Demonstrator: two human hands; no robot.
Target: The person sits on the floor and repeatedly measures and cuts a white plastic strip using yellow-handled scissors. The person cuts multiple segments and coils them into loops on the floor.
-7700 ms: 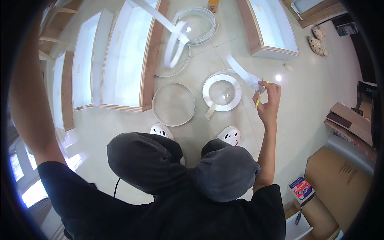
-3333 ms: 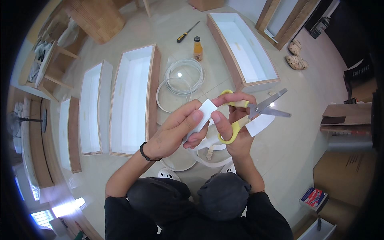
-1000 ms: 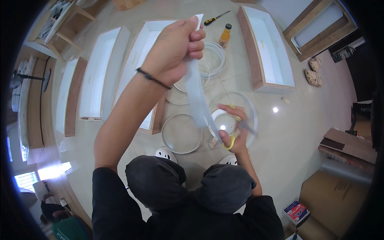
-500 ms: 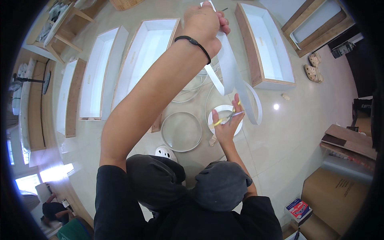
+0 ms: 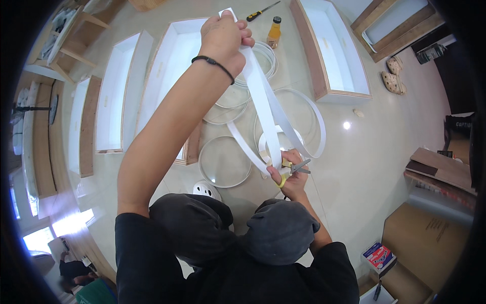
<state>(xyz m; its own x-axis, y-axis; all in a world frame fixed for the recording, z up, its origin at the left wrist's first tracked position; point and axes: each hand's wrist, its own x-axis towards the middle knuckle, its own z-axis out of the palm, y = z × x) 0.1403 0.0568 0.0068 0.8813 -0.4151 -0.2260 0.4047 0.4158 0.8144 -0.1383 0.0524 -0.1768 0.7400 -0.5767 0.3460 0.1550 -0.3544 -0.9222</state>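
Note:
My left hand (image 5: 225,40), reaching far forward, is closed on one end of a long white flat strip (image 5: 260,96). From there the strip runs taut down toward my right hand (image 5: 294,188), and other lengths of it loop out to both sides. A pair of scissors (image 5: 302,166) with yellow handles sits in my right hand, blades pointing right. The strip meets my right thumb and fingers; whether they pinch it is hard to tell. Behind this hand a white ring-shaped roll (image 5: 261,144) lies on the floor, partly covered.
White-lined wooden boxes stand left (image 5: 114,96) and right (image 5: 334,55). Thin coils (image 5: 267,57) and a clear hoop (image 5: 225,162) lie on the floor. Beyond are an orange bottle (image 5: 274,33) and a yellow-black handled tool (image 5: 256,15). Clogs (image 5: 393,82) and cardboard (image 5: 420,248) sit right.
My left hand has shifted left with the strip end. My right hand, holding the scissors, has come nearer me and met the strip, which is now stretched between both hands.

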